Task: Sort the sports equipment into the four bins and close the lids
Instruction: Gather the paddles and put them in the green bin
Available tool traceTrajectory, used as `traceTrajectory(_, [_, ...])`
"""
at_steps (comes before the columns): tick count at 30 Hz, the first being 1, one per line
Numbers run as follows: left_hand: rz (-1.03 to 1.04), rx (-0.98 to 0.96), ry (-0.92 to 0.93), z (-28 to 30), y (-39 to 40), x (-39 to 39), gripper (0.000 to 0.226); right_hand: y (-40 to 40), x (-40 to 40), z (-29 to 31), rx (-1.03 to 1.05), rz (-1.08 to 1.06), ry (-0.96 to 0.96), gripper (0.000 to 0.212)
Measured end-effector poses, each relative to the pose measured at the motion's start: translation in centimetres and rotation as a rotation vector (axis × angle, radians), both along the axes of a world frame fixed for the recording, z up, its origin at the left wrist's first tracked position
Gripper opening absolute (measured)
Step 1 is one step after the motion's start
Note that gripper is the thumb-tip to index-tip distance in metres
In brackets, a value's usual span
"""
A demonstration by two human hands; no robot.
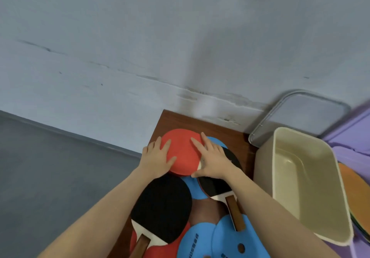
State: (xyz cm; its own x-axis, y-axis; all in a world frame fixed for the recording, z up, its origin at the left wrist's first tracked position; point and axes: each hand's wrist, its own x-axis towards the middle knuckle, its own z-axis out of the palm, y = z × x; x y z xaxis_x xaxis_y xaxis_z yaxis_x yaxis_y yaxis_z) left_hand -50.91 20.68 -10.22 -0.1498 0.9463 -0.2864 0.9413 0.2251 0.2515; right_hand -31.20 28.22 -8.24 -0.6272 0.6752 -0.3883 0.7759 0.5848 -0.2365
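Two hands lie on the red paddle (181, 153) at the far end of the small brown table (202, 120). The left hand (158, 157) rests flat on the paddle's left edge, fingers straight and spread, gripping nothing. The right hand (211, 158) lies on its right side, fingers stretched across the red face and the thumb tucked down by the neck; whether that thumb hooks under the edge I cannot tell. The red paddle's handle is hidden beneath the right hand and wrist.

Nearer, a black-faced paddle (163, 207) lies on the left with its brown handle cut off by the bottom of the view. A second black paddle (215, 185) sits under the right forearm, its handle (236, 213) pointing toward the near side. Blue paddle-shaped covers (226, 241) crowd the near right corner, with lettering too blurred to read, and more blue shows between and beyond the paddles. A patch of red peeks out under the near black paddle; what it belongs to is unclear.

Right of the table stands an open cream bin (296, 141), nothing visible inside. Behind it a grey lid (296, 113) leans against the wall, smeared by motion. At the far right, an orange-topped stack of flat things (356, 191) is cut off by the frame edge on purple flooring (352, 123).
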Motion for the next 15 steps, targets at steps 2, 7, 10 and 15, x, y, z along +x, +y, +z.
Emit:
traceTrajectory(2, [0.018, 0.040, -0.065, -1.0, 0.3, -0.1, 0.071, 0.7, -0.3, -0.5, -0.040, 0.024, 0.010, 0.115])
traceTrajectory(7, [0.057, 0.082, -0.158, -2.4, 0.1, -0.7, 0.070, 1.6, -0.5, -0.7, -0.018, 0.107, 0.017, 0.109])
traceTrajectory(10, [0.056, 0.103, -0.189, -2.5, -0.1, -0.8, 0.070, 1.2, -0.4, -0.9, 0.007, 0.118, 0.034, 0.102])
traceTrajectory(15, [0.043, 0.182, -0.291, -1.7, -0.8, -0.7, 0.072, -1.0, 0.5, -0.4, 0.080, 0.091, 0.087, 0.091])
